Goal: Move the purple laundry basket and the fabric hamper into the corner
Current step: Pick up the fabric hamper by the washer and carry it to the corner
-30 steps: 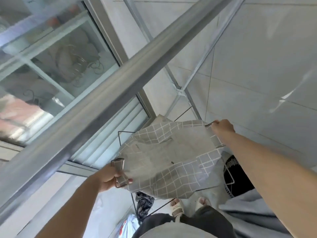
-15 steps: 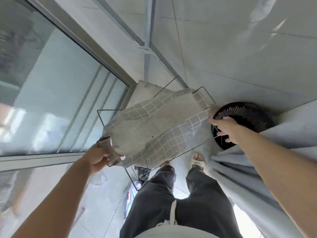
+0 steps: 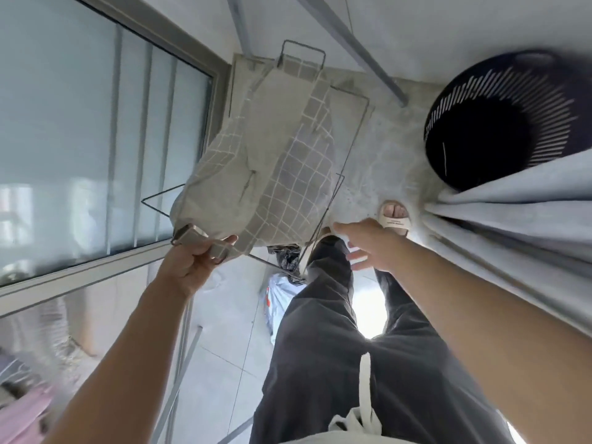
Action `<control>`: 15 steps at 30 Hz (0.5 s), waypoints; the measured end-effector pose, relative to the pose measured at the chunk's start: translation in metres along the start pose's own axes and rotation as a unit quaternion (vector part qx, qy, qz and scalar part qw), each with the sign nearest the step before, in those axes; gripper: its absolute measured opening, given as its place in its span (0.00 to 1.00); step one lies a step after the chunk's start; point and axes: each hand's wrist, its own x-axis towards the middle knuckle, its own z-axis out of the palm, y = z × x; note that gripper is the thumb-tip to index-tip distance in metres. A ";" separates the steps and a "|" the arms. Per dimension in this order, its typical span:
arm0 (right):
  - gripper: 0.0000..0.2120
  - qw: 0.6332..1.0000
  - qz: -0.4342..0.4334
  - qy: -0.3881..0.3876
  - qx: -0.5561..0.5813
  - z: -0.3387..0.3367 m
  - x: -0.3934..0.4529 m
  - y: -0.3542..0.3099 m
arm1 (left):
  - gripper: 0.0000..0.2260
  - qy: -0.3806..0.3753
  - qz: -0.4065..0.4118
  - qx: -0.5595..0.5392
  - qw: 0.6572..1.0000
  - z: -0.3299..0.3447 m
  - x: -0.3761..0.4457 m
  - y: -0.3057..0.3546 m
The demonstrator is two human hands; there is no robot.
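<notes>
Holding the fabric hamper by its near handle, over the floor by the glass door.
Left hand has its grip clenched on that handle; right hand hangs released, fingers spread, just beside the hamper's wire frame. The dark laundry basket sits right of the hamper, against the curtain.

Dark lettering runs across the strap of the pale sandal, too small and blurred to make out. No other writing shows anywhere.
</notes>
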 end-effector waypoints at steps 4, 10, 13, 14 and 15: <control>0.23 0.993 0.064 -0.085 0.053 0.064 0.021 0.016 | 0.25 -0.006 0.002 -0.066 0.998 -0.010 0.018 -0.007; 0.06 0.968 0.045 -0.152 0.196 0.114 0.050 0.003 | 0.24 -0.022 0.020 -0.125 0.992 -0.027 0.041 -0.014; 0.03 0.966 0.031 -0.119 0.230 0.122 0.065 -0.010 | 0.27 -0.046 0.034 -0.139 0.989 -0.033 0.058 -0.021; 0.03 0.967 0.033 -0.109 0.227 0.123 0.069 -0.012 | 0.28 -0.052 0.037 -0.145 0.987 -0.034 0.063 -0.022; 0.04 0.970 0.036 -0.100 0.220 0.126 0.073 -0.013 | 0.28 -0.062 0.042 -0.142 0.987 -0.036 0.069 -0.023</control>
